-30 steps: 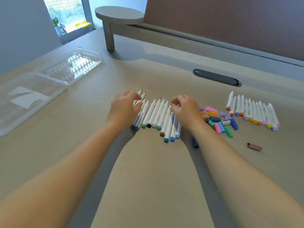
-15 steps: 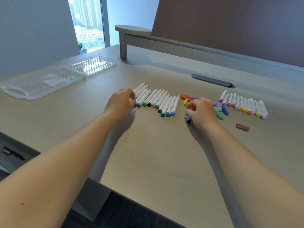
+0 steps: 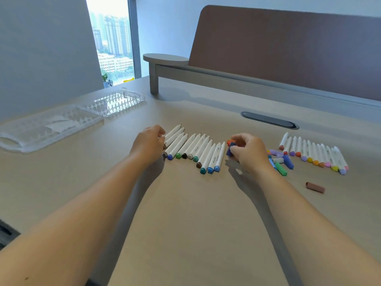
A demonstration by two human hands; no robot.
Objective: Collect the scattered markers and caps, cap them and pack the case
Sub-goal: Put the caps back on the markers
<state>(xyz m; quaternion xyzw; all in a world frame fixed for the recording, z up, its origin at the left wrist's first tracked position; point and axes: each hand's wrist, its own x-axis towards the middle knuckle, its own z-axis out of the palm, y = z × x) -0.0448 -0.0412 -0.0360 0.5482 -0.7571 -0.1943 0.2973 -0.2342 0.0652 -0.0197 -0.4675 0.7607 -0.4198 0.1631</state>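
A row of white uncapped markers point(image 3: 195, 149) lies mid-table, coloured ends toward me. My left hand point(image 3: 147, 144) sits at the row's left end, its curled fingers on the leftmost marker point(image 3: 172, 134). My right hand point(image 3: 248, 150) pinches a dark blue cap point(image 3: 230, 148) just right of the row. Loose caps point(image 3: 281, 161) in several colours lie behind and to the right of that hand. A second row of white markers point(image 3: 315, 154) lies further right. A brown cap point(image 3: 315, 187) rests alone at the near right. The clear plastic case point(image 3: 51, 125) lies open at the far left.
A raised grey shelf point(image 3: 167, 58) and a brown partition point(image 3: 288, 48) line the table's back. A dark cable slot point(image 3: 270, 120) is set in the tabletop behind the markers. The table's near-left edge point(image 3: 12, 234) drops off beside my left arm.
My right hand left the marker row, went right and picked up a dark blue cap. My left hand stayed at the row's left end. The camera tilted up.
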